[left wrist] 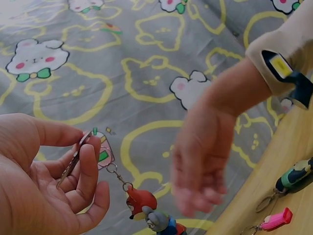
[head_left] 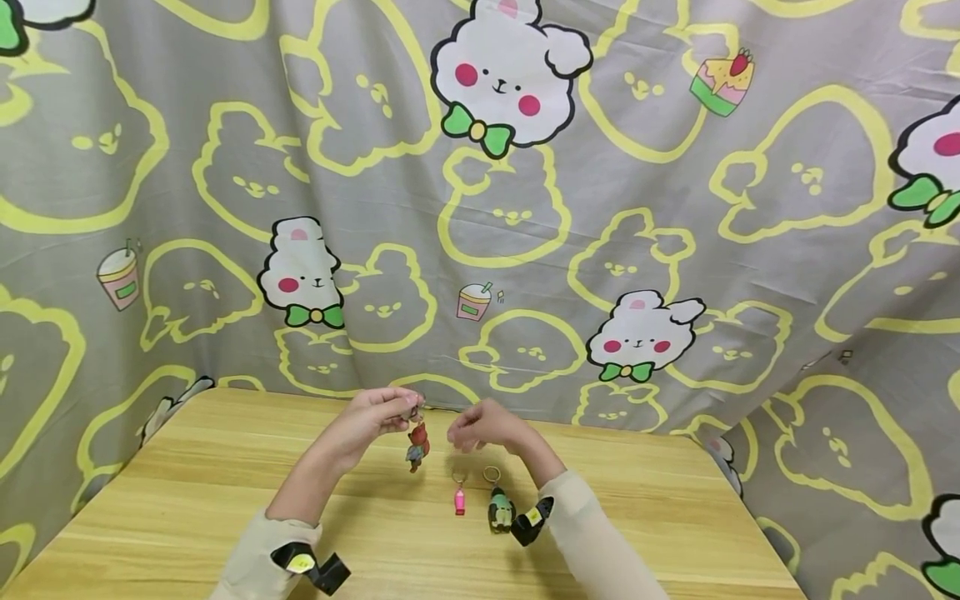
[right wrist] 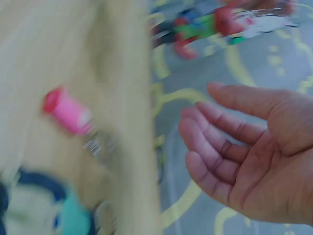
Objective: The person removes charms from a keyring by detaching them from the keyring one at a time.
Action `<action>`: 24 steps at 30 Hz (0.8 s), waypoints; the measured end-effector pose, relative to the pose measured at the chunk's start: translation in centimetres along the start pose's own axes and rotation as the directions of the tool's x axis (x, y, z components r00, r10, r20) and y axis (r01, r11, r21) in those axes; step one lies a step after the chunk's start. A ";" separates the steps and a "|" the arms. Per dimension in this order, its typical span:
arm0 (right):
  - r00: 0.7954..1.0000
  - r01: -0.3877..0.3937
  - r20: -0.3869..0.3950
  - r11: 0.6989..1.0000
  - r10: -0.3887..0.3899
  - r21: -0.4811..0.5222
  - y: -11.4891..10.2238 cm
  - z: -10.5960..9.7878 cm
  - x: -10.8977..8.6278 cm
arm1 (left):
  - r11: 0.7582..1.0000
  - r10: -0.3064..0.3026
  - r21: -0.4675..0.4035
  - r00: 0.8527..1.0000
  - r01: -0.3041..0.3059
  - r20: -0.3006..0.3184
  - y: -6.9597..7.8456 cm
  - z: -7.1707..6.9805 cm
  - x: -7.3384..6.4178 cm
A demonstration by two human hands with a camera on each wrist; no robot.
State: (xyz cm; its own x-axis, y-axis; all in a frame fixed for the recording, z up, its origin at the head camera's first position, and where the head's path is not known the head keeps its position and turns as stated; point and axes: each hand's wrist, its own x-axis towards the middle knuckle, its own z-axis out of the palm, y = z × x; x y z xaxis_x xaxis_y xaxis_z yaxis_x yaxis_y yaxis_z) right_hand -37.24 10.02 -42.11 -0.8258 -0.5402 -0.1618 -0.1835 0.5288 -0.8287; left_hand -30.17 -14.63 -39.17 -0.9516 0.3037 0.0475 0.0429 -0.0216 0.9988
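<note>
My left hand (head_left: 372, 417) pinches a thin flat metal piece (left wrist: 73, 161), seen edge-on and resembling a key, between thumb and fingers. From it a short chain and rings lead down to a fox keychain (head_left: 417, 446), red-headed, with a grey-headed, blue-clad figure (left wrist: 159, 220) at its front. The keychain hangs over the far part of the table. To the right, my right hand (head_left: 487, 427) hovers with loosely bent fingers and holds nothing; its palm (right wrist: 264, 181) shows in the right wrist view.
On the wooden table (head_left: 600, 467) lie a small pink keychain (head_left: 460, 502) with a ring and a larger green and dark figure keychain (head_left: 501, 510), partly beside the right wrist's camera. A grey patterned cloth (head_left: 517, 225) hangs along the table's far edge.
</note>
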 end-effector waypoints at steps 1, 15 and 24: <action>0.999 0.033 0.003 0.999 -0.033 0.029 -0.4 -0.2 -0.1 | 1.000 0.002 0.000 1.000 -0.002 0.004 0.0 0.1 0.0; 0.942 0.288 0.082 0.910 -0.325 0.298 -3.2 0.4 -1.8 | 1.000 0.022 0.006 0.997 -0.023 0.079 0.1 1.1 -0.2; 0.933 0.314 0.060 0.885 -0.354 0.343 -2.9 0.7 -2.2 | 0.999 0.045 -0.019 0.994 -0.044 0.100 0.1 1.4 -0.3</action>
State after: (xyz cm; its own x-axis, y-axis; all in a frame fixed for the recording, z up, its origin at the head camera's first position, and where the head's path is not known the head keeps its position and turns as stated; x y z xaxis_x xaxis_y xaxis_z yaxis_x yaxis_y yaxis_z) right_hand -34.52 9.24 -39.69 -0.6734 -0.7310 0.1103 -0.2390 0.0741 -0.9682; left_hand -29.44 -13.40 -39.05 -0.9133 0.3966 0.0932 0.0787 -0.0529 0.9955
